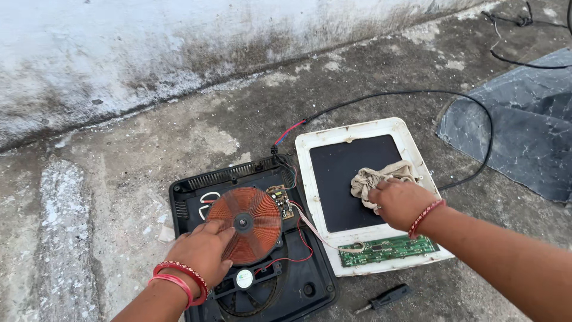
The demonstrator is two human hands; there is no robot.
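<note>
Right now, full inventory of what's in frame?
cooker base: 1, black, open on the ground, centre-left
copper coil: 1, orange-brown disc, in the base
small circuit board: 1, brown, beside the coil's upper right
top cover: 1, white frame with black panel, lying beside the base on the right
green circuit board: 1, on the cover's near edge
cloth: 1, beige, crumpled on the black panel
screwdriver: 1, black handle, on the ground near the cover
power cable: 1, black, looping behind the cover
dark sheet: 1, grey-black, right edge
left hand: on the coil's rim, red bangles at the wrist
right hand: grip on the cloth, red thread at the wrist
</note>
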